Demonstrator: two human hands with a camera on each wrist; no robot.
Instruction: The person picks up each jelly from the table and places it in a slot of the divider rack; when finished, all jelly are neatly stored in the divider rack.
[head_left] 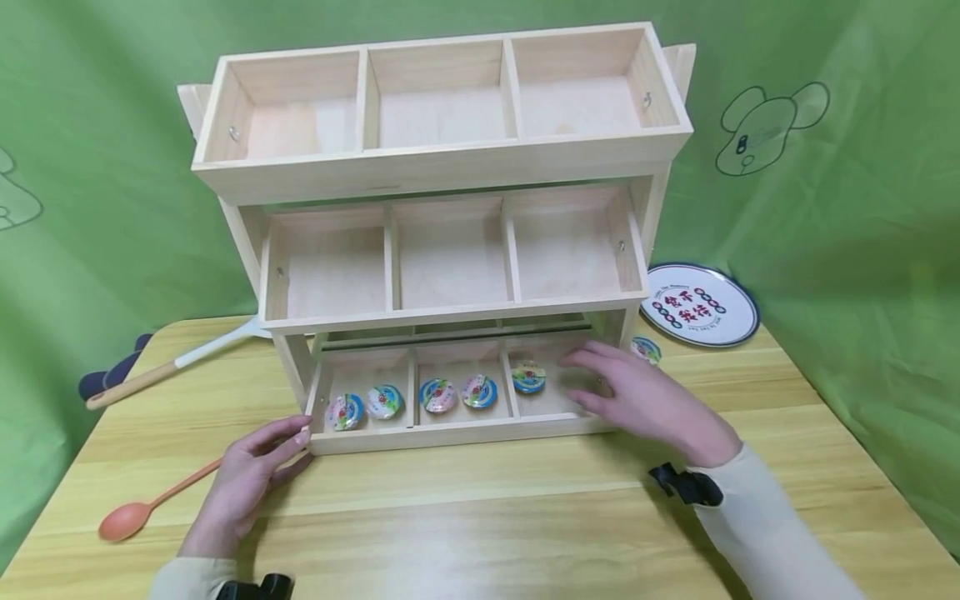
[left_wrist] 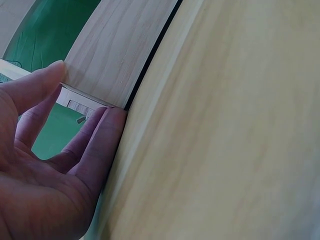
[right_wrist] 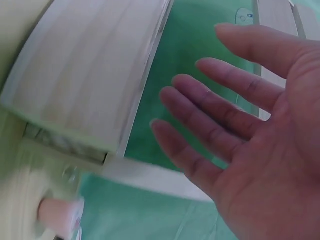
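A pale three-tier wooden shelf (head_left: pixel 442 173) stands on the table. My left hand (head_left: pixel 255 471) holds the left front corner of its bottom tray (head_left: pixel 465 433), thumb at the upper edge and fingertips at the lower in the left wrist view. My right hand (head_left: pixel 645 396) hovers over the tray's right compartment with relaxed, spread fingers and nothing in its palm. Beside it in that compartment sits one small round sealed cup (head_left: pixel 528 377). Two cups (head_left: pixel 438 396) lie in the middle compartment and two more cups (head_left: pixel 364 407) in the left one.
Another small cup (head_left: pixel 646 350) sits right of the shelf, near a white patterned plate (head_left: pixel 701 304). At left lie an orange spoon (head_left: pixel 126 521) and a white utensil with a wooden handle (head_left: pixel 135 385). A green curtain (head_left: pixel 847 208) hangs behind the table.
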